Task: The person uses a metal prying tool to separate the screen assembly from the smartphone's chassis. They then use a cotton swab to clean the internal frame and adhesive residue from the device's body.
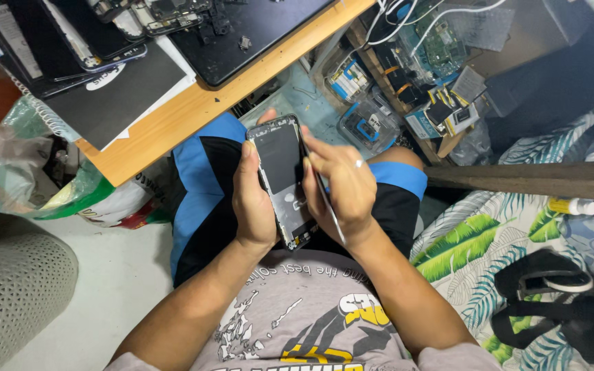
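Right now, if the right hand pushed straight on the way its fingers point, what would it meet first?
The right hand points left, its fingertips already at the edge of the opened phone gripped by the left hand. It would likely press the phone's exposed back first; depth is uncertain.

a small phone repair nook set up inside a home. a wooden tabletop (194, 113) carries stripped phones (104, 41) and loose parts (225, 24) on a black mat (256, 27) near its edge. below its far corner, clear boxes (362, 113) of spare parts, a circuit board (441, 41) and white cables (407, 17) crowd the floor. the home side shows in a leaf-print bedsheet (476, 240), a black bag (558, 302) and a stuffed plastic bag (42, 172) beside the tabletop.
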